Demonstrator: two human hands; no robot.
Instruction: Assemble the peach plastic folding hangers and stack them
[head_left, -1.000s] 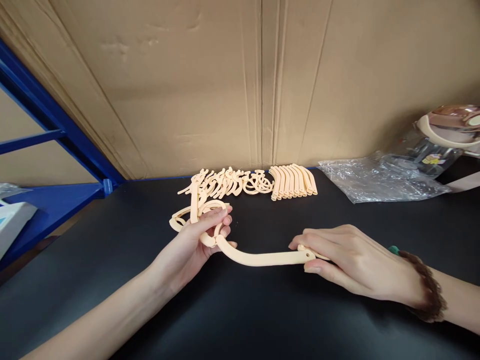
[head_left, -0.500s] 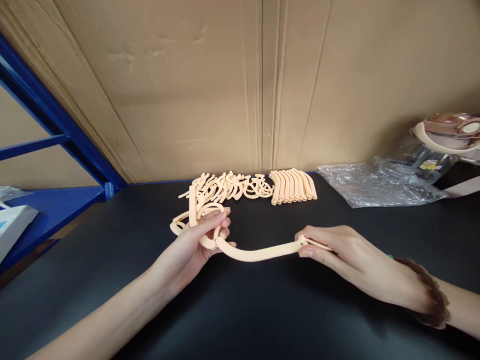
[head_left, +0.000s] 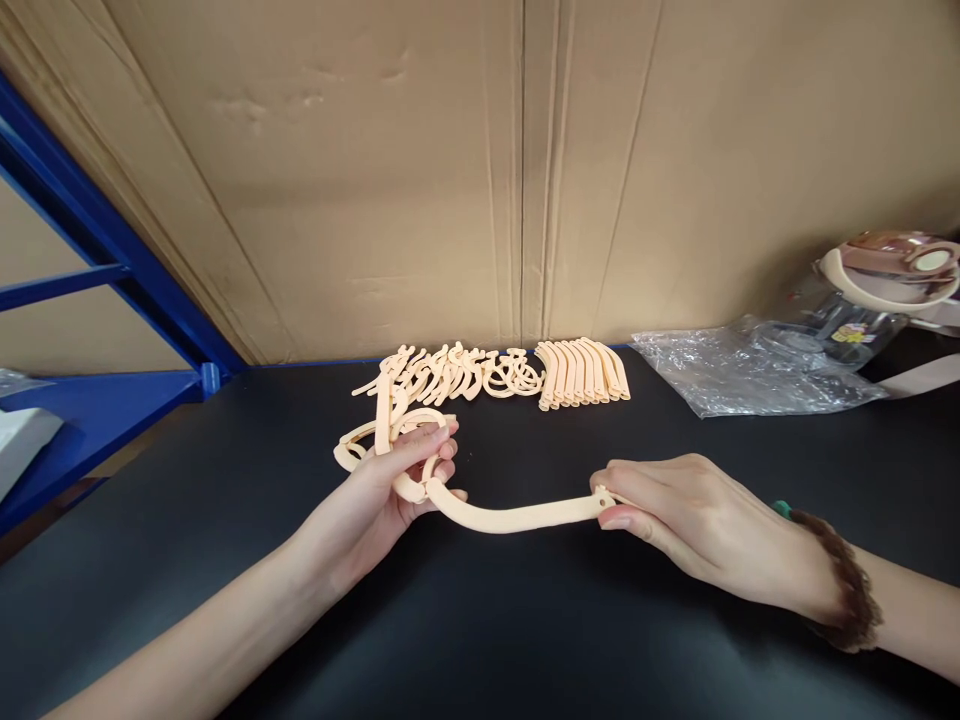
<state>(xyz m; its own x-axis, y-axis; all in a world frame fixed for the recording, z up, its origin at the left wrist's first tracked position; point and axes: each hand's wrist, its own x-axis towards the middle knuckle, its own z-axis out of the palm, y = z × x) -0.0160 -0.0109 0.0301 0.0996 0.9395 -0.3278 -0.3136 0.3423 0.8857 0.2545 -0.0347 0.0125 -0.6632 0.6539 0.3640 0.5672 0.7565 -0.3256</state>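
Note:
My left hand (head_left: pixel 405 470) is closed around the ring-shaped middle of a beige plastic folding clothes hanger (head_left: pixel 510 517). One straight part of it stands up beside my left thumb, and a long curved arm stretches to the right. At that arm's far end, my right hand (head_left: pixel 667 520) pinches the joint, where a small hole shows. A narrow piece beyond the joint is mostly hidden by the right fingers. Behind my left hand lie more beige hanger parts (head_left: pixel 349 455), partly covered by it.
Along the back of the black table (head_left: pixel 480 620) lie a heap of hooked pieces (head_left: pixel 442 375), several ring pieces (head_left: pixel 514 375) and a row of curved arms (head_left: pixel 583 375). A clear plastic bag (head_left: pixel 720 375) and a transparent bottle (head_left: pixel 855 325) are at right. Cardboard (head_left: pixel 375 200) stands behind; a blue frame (head_left: pixel 135 260) is left.
The curved arm's right end has dropped slightly with my right hand. The narrow piece beyond the joint is now more covered by my fingers. My left hand keeps its hold.

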